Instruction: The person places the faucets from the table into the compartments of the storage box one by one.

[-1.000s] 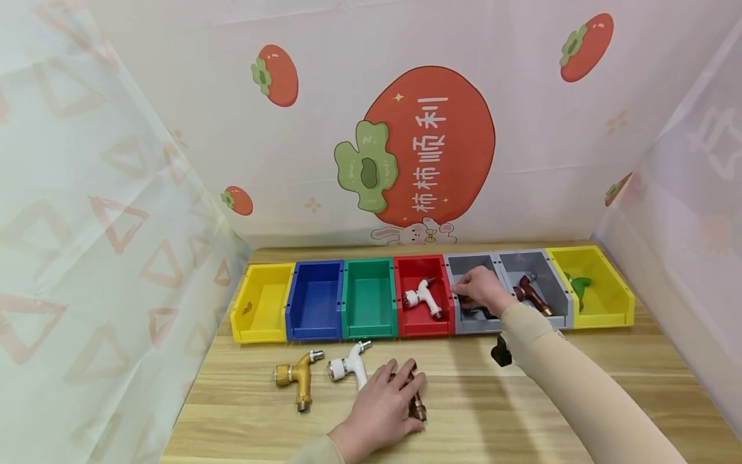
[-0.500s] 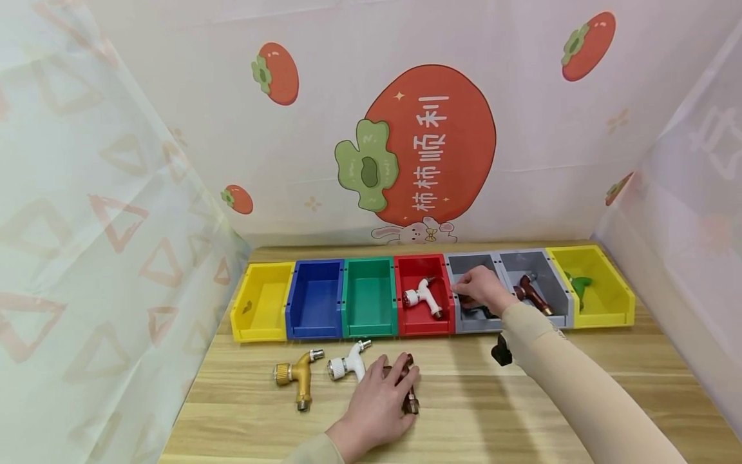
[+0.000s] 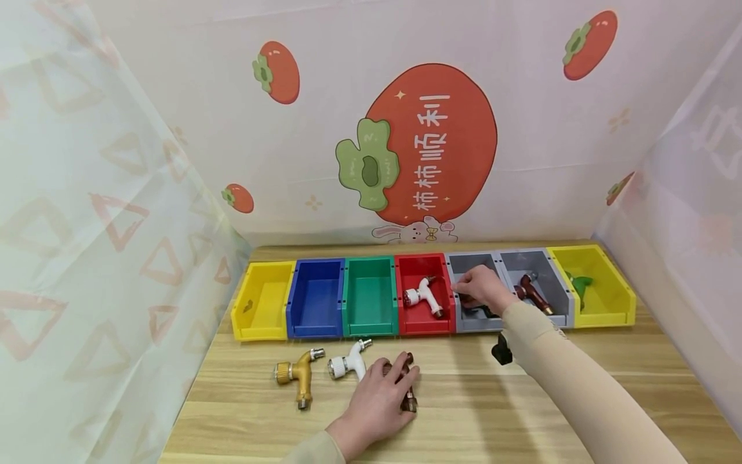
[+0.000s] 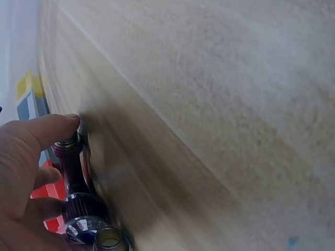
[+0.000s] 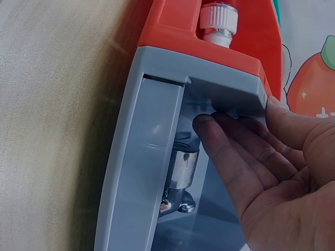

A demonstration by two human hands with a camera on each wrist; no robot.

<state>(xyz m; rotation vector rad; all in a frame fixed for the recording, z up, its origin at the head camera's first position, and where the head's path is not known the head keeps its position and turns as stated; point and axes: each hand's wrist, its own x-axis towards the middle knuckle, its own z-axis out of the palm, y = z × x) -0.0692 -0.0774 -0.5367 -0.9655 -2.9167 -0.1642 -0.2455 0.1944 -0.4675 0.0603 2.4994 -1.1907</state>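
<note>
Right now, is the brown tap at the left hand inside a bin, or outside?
Outside: the brown tap is under the left hand, in front of the red bin.

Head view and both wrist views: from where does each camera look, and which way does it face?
Head: on the head, facing forward and down at the bins and table; left hand, right hand and sleeves show.
Left wrist: on that wrist, facing low across the table to the dark red tap; the left hand shows.
Right wrist: on that wrist, facing into a gray bin; the right hand shows.
Head and right wrist share the white tap in the red bin.
</note>
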